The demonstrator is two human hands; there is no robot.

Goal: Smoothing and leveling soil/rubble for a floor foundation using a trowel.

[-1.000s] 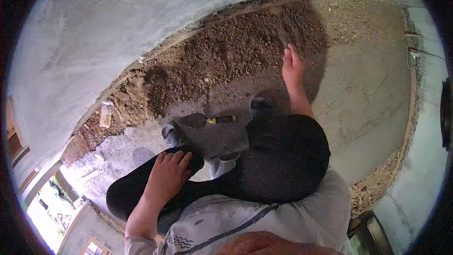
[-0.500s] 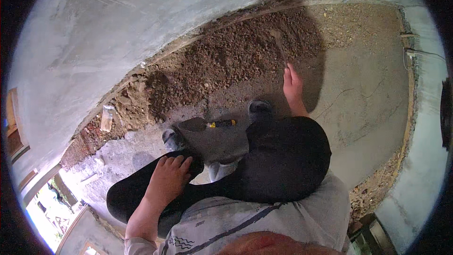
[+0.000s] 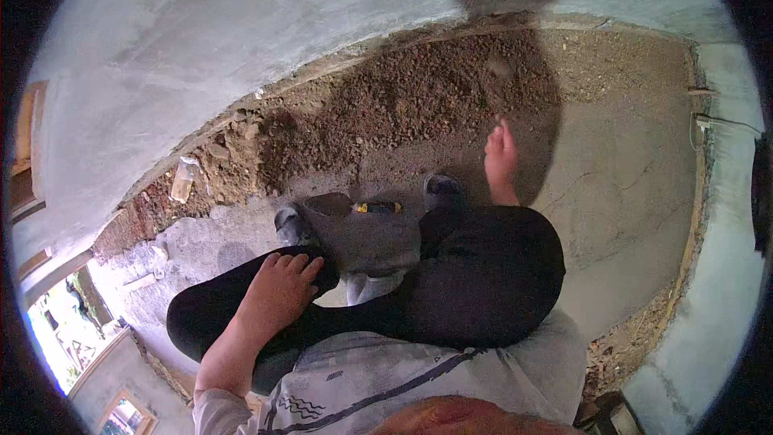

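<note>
My right hand (image 3: 501,157) reaches out past my right knee, its fingers closed around a slim, dust-coloured tool (image 3: 499,71). The tool's paler end lies over the brown rubble (image 3: 378,97); its shaft is blurred and its kind is unclear. Fingers somewhat spread, my left hand (image 3: 282,286) rests on my left knee in black trousers (image 3: 491,274). On the concrete between my shoes lies a trowel (image 3: 377,207) with a black and yellow handle, its blade pointing left.
Smooth concrete (image 3: 620,193) spreads to the right, with thin cracks. A bare grey wall (image 3: 217,40) curves along the far side of the rubble strip. A clear plastic piece (image 3: 184,180) lies at the rubble's left end. Near the right wall runs a cable (image 3: 729,122).
The view has shifted slightly. My right hand's tool now points more straight ahead, its pale end further right over the rubble. My left hand stays on the knee.
</note>
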